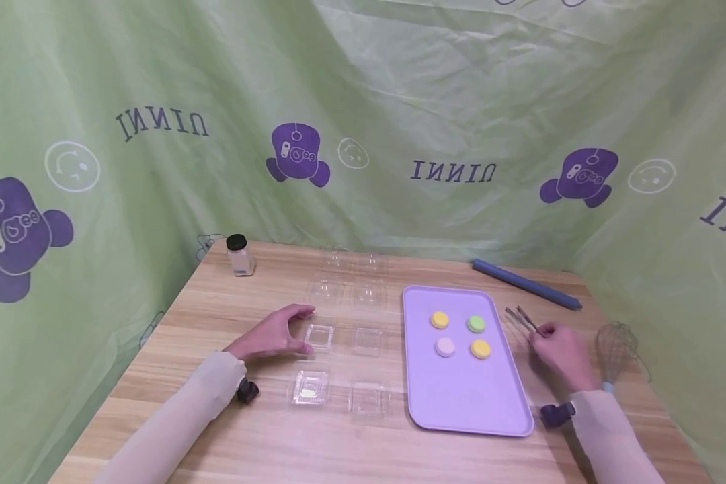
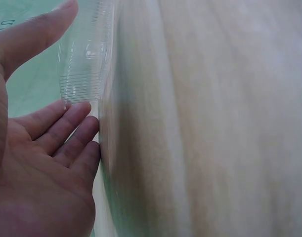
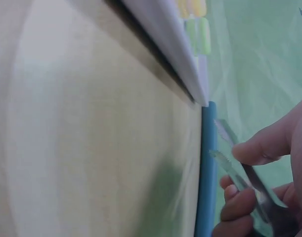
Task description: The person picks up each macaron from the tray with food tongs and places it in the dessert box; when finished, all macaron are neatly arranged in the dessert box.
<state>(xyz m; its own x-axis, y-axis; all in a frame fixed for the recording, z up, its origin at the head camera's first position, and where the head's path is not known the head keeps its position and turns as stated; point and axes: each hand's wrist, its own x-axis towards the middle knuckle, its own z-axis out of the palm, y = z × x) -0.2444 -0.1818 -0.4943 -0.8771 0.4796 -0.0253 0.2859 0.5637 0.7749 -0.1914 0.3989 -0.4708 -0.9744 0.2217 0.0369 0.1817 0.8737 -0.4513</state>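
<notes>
My left hand is on the left side of a clear plastic box, thumb and fingers spread on either side of it. In the left wrist view, the fingertips are right at the ridged wall of the box. Small metal tongs with serrated tips are pinched in my right hand, their two arms apart with nothing between them. That hand is just right of a purple tray bearing two yellow macarons, a green macaron and a pale pink macaron.
More clear boxes stand in two columns left of the tray, with clear domed pieces behind. A black-capped jar is at the back left. A blue rod lies at the back right; a whisk rests beyond my right hand.
</notes>
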